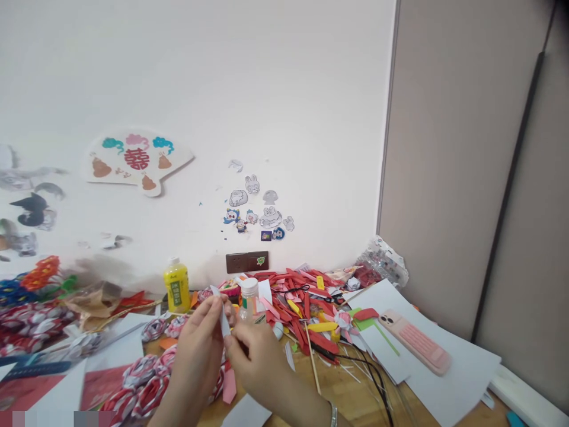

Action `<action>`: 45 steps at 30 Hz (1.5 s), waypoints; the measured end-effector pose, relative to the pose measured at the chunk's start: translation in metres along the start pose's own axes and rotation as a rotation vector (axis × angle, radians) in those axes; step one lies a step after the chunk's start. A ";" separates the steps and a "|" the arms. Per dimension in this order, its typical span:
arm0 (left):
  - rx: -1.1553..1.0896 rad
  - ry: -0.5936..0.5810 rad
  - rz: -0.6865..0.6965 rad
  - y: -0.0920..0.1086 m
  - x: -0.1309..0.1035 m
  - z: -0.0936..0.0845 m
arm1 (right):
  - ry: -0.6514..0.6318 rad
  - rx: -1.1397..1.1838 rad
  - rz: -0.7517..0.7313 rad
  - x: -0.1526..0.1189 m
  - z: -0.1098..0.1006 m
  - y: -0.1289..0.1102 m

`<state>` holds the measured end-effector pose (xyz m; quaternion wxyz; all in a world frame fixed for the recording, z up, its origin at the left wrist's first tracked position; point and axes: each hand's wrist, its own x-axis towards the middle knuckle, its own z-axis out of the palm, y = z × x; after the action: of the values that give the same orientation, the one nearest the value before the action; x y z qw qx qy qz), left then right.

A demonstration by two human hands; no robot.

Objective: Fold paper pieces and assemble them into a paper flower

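Observation:
A narrow strip of white paper [224, 320] is held upright between my two hands, above the front middle of the wooden table. My left hand [200, 338] pinches it near its upper part, with thumb and fingers pressed together. Lower down, my right hand [258, 350] grips the strip's right side between thumb and curled fingers. Behind my hands stands a clear jar with a white lid [249, 287]. Red and white twisted bundles [146, 385] lie beside and partly behind my left forearm.
Red folded paper pieces [297, 296] are heaped behind and right of my hands. A yellow bottle [176, 287] stands at the back left. On white sheets [471, 362] at the right lies a pink phone [415, 343]. A thin stick [312, 356] and black cables [377, 379] lie nearby.

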<state>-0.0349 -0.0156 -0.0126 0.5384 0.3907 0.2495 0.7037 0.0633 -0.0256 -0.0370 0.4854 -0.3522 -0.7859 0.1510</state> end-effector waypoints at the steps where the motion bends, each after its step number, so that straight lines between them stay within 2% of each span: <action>1: -0.015 -0.002 0.004 0.000 0.001 -0.001 | -0.021 -0.006 -0.006 -0.001 0.001 -0.001; 7: -0.056 0.019 -0.065 0.007 -0.001 0.002 | -0.075 -0.039 -0.012 -0.003 0.000 -0.007; 11: -0.108 -0.014 -0.147 0.014 -0.006 0.008 | -0.107 -0.103 -0.040 -0.003 0.000 -0.008; 22: -0.291 0.004 -0.157 0.017 -0.008 0.009 | -0.070 -0.325 -0.178 -0.004 -0.001 -0.007; 27: -0.346 0.057 -0.191 0.019 -0.010 0.010 | -0.080 -0.397 -0.218 -0.005 0.001 -0.007; 34: -0.334 0.078 -0.272 0.011 -0.010 0.012 | -0.098 -0.210 -0.085 -0.016 0.001 0.002; 41: -0.260 0.024 -0.170 0.003 -0.017 0.020 | -0.049 -0.079 -0.032 -0.023 -0.002 0.007; 45: -0.265 0.008 -0.166 0.001 -0.017 0.018 | -0.041 -0.043 -0.073 -0.024 -0.006 0.005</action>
<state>-0.0184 -0.0336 -0.0068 0.6405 0.2916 0.1881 0.6851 0.0778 -0.0393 -0.0528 0.4667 -0.3305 -0.8110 0.1234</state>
